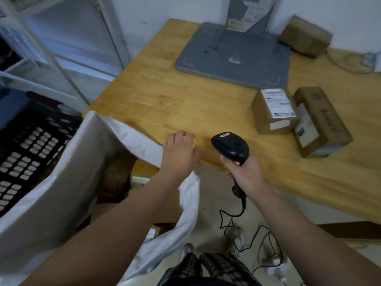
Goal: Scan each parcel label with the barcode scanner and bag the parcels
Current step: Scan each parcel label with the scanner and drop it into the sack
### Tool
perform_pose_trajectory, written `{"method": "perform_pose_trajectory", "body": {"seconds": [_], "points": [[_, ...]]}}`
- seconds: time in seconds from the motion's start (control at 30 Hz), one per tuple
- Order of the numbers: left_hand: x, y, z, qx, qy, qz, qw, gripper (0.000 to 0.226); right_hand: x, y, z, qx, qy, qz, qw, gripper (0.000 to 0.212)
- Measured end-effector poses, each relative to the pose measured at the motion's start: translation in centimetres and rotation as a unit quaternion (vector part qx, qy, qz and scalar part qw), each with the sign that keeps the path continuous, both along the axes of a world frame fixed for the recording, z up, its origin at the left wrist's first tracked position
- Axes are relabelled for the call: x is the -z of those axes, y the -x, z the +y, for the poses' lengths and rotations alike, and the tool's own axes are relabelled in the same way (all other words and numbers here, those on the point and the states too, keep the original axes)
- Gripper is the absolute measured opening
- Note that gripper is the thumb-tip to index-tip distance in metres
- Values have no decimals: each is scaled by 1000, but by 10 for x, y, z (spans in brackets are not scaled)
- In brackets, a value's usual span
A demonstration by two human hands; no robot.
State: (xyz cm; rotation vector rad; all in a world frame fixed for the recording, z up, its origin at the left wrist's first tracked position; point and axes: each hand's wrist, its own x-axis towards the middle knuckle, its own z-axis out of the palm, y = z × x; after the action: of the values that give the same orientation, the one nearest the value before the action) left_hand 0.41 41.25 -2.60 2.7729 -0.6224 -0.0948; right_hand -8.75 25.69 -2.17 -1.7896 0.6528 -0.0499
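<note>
A black scanner (230, 145) is gripped by its handle in the right hand (244, 172) at the near edge of a wooden table (165, 96), its head tilted toward the far side and its cable trailed down to the floor. The left hand (179, 154) is held open and empty, fingers spread, over the rim of a white bag (68, 172) in which brown parcels are partly seen. Two more parcels (273, 110) are laid touching on the right of the table, white labels showing. A grey stand (233, 58) is set farther back.
</note>
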Motion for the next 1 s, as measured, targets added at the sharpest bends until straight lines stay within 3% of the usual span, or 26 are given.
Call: {"method": "perform_pose_trajectory", "body": {"seconds": [0.17,0.33,0.5,0.7,0.77,0.87,1.0], "points": [[-11,0,-85,58,30,20,998,46,-15,14,-73,72,10,-11,997,17],[-14,-14,-170,58,143,230,961,59,-19,22,-142,136,7,-30,990,8],[-16,-43,-246,-55,223,336,914,75,-12,12,-199,144,49,-11,988,12],[0,-61,-277,-137,289,394,862,45,-11,-23,-228,114,75,15,991,14],[4,-58,-275,-130,299,389,861,44,-14,-32,-232,98,81,4,992,12],[9,-44,-268,-105,305,367,872,60,-15,-43,-236,78,55,-25,995,10],[21,-34,-260,-99,348,407,839,93,-12,-51,-237,46,-10,-32,998,23]]}}
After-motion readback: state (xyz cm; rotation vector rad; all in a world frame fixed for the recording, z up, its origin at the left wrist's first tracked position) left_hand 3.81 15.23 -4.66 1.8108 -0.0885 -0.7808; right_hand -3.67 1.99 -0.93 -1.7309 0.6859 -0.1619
